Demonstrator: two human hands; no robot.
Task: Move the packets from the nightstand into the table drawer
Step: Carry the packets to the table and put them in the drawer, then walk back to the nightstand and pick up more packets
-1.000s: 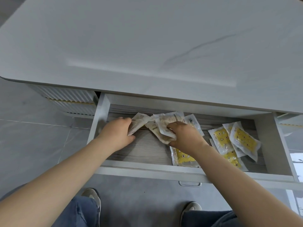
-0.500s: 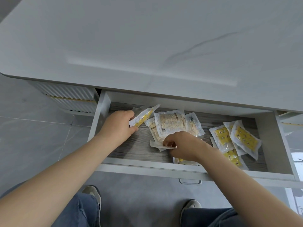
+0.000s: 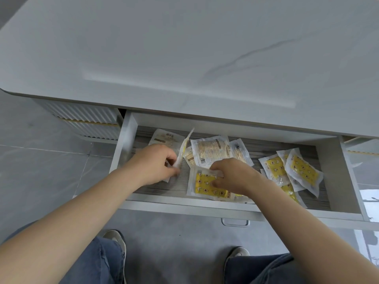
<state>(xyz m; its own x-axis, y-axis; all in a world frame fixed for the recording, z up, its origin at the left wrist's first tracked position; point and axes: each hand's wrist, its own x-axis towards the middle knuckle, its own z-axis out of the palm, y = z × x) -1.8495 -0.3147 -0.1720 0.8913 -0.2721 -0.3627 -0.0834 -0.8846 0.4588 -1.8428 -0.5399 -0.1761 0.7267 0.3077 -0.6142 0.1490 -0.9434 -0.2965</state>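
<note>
The table drawer [image 3: 205, 207] stands pulled out under a white tabletop and holds several clear packets with yellow or beige contents. My left hand [image 3: 155, 163] pinches one packet [image 3: 184, 149] by its lower edge, standing it on end near the drawer's left side. My right hand [image 3: 229, 174] grips the top edge of a yellow-printed packet [image 3: 205, 185] lying flat at the front middle. Beige packets [image 3: 211, 150] lie face down behind my hands. A pile of yellow packets [image 3: 297, 169] rests at the drawer's right.
The white marble-look tabletop [image 3: 184, 58] overhangs the drawer's back. A ribbed white cabinet [image 3: 82, 124] sits to the left under the table. A metal handle [image 3: 234, 222] hangs from the drawer front. My knees and shoes are below, on grey floor tiles.
My right hand let go of the beige packets and flipped a packet yellow side up at the drawer's front. My left hand turned its packet up on edge.
</note>
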